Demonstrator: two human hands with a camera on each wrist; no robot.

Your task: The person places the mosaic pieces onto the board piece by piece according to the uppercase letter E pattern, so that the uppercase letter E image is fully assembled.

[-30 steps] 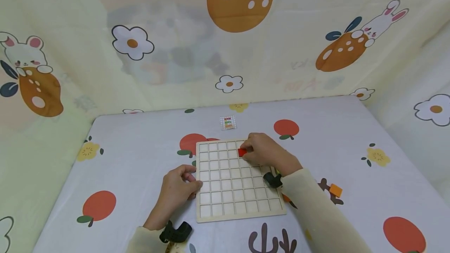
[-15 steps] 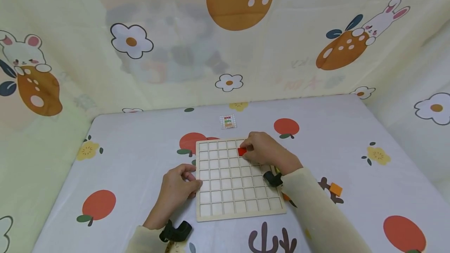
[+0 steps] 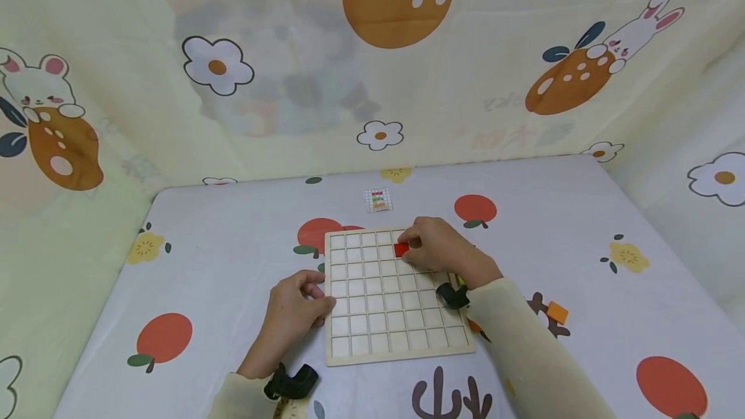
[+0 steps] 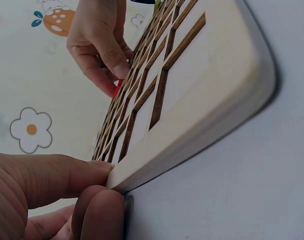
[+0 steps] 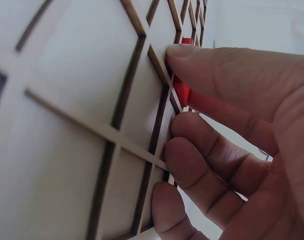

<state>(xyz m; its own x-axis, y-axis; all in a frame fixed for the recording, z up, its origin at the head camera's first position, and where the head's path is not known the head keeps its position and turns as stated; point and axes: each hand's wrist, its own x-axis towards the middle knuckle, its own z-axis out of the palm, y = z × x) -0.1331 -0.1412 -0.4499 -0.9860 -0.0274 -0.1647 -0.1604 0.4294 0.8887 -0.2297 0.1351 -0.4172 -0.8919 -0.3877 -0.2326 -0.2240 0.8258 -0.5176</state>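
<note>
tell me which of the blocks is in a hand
The red block, pinched by the right hand at the grid board; the orange block beside the right sleeve lies untouched on the tablecloth.

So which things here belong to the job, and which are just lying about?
Job: red block pinched in the right hand; grid board the left hand holds; probably the orange block and small patterned card.

Background: printed tablecloth, printed curtain.
</note>
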